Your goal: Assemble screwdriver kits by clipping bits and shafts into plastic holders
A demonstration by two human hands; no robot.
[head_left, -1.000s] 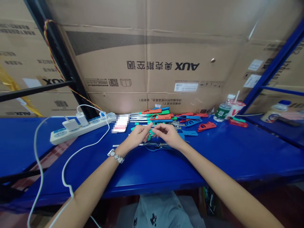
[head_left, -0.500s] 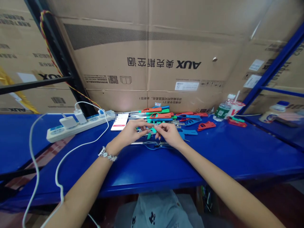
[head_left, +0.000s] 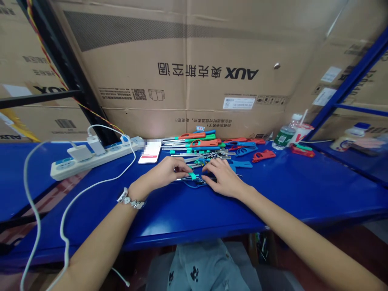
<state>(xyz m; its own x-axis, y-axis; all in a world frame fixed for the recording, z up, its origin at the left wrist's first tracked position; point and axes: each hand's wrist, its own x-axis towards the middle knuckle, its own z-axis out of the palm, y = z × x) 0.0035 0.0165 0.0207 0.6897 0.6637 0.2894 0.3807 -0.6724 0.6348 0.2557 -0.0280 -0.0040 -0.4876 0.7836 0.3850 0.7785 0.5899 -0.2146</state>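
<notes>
My left hand (head_left: 170, 173) pinches a small green plastic piece (head_left: 193, 176) between thumb and fingertips, just above a thin metal rod with wires (head_left: 194, 185) on the blue table. To its right, my right hand (head_left: 224, 178) has thumb and fingers apart, low over the wired end of that rod; its palm side is hidden. Behind both hands lie several long-nosed lighters with orange (head_left: 203, 143) and green (head_left: 194, 137) handles, and more metal rods (head_left: 209, 155). Loose blue (head_left: 242, 164) and red (head_left: 264, 155) handle shells rest to the right of the pile.
A white power strip (head_left: 97, 160) with chargers and a trailing cable (head_left: 65, 210) lies at left, beside a phone (head_left: 150, 152). At right are a water bottle (head_left: 283, 137), a cup with a straw (head_left: 301, 133) and a red-and-green item (head_left: 303, 151). Cardboard (head_left: 182, 97) stands behind.
My hands have moved apart and slightly lower, toward the wired rod. My left hand keeps the green piece; my right hand has let go of it and spread its fingers.
</notes>
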